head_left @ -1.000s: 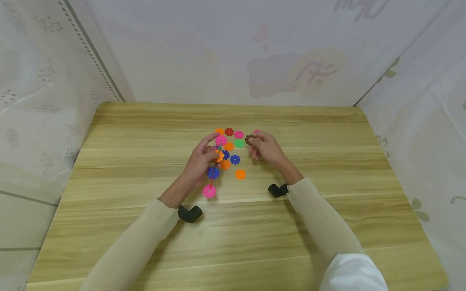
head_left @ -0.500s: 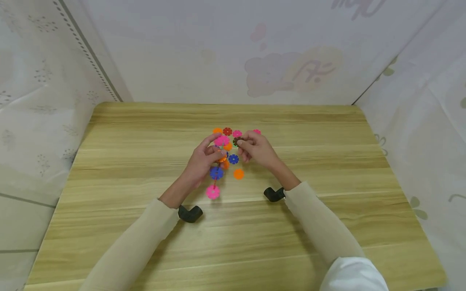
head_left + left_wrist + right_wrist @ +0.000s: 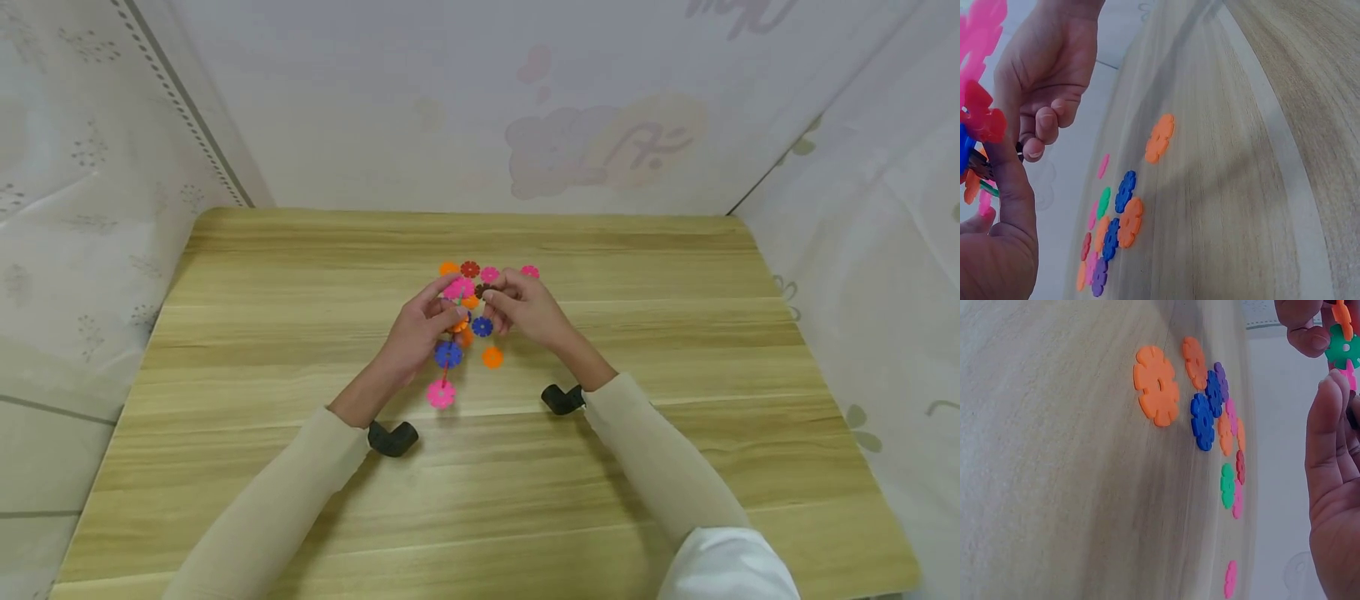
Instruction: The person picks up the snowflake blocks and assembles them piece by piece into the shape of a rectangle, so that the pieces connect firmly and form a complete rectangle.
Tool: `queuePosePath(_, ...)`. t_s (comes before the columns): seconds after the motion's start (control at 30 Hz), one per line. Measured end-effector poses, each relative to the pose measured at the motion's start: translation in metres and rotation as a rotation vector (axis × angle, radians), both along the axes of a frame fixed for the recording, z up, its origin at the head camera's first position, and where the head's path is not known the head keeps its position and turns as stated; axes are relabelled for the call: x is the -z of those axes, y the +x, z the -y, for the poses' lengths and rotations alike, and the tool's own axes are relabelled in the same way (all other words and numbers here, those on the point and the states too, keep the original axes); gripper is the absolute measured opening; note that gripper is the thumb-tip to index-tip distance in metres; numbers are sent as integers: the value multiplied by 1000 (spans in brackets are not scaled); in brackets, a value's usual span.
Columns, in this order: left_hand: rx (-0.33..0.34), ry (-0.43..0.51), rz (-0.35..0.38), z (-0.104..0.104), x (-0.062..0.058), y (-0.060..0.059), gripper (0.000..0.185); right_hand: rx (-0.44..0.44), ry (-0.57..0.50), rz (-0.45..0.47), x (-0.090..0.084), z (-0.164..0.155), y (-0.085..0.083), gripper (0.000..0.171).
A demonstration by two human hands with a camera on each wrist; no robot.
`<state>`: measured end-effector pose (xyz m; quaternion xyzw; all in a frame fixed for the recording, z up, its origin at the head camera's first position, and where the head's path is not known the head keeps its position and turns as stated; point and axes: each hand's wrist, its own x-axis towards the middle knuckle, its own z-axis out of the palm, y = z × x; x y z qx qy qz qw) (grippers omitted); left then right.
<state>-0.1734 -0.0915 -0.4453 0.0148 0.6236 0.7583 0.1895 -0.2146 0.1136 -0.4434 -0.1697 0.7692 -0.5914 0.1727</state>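
From the head view, a string of joined flower pieces (image 3: 448, 333) is gripped in the curled fingers of the left hand (image 3: 420, 329), and a dark piece (image 3: 483, 291) is pinched by the right hand (image 3: 525, 310) just beside its top.

From the left wrist view, the thumb (image 3: 1013, 181) is pressed on the string.

From the right wrist view, loose pieces (image 3: 1210, 415) are seen on the table (image 3: 1054, 487), away from the fingertips.

A joining step seems to be under way; slots must be lined up, then pushed.

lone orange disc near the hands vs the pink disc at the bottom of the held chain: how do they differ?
The lone orange disc lies flat on the table, joined to nothing; the pink disc hangs at the end of the chain held by the left hand. Colours differ: orange versus pink. Both are notched, flower-like discs.
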Motion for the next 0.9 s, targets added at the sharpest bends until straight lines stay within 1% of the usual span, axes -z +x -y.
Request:
queuePosePath(0.17, 31, -65, -38, 0, 0, -1, 58, -10, 56, -39, -4, 0, 1, 17)
queuePosePath(0.27, 55, -133, -77, -1, 0, -2, 56, -12, 95, -63, -6, 0, 1, 16)
queuePosePath(0.4, 114, -234, -106, -3, -4, -2, 57, -23, 123, -90, -6, 3, 2, 14)
queuePosePath(0.53, 160, -307, -123, -4, -8, 0, 55, -41, 117, -100, -7, 6, 4, 14)
queuePosePath(0.7, 183, -371, -142, -5, -9, 1, 56, -23, 119, -93, -5, 7, 6, 14)
queuePosePath(0.9, 177, -412, -196, -8, -8, 1, 55, 15, 122, -125, -3, 10, 10, 15)
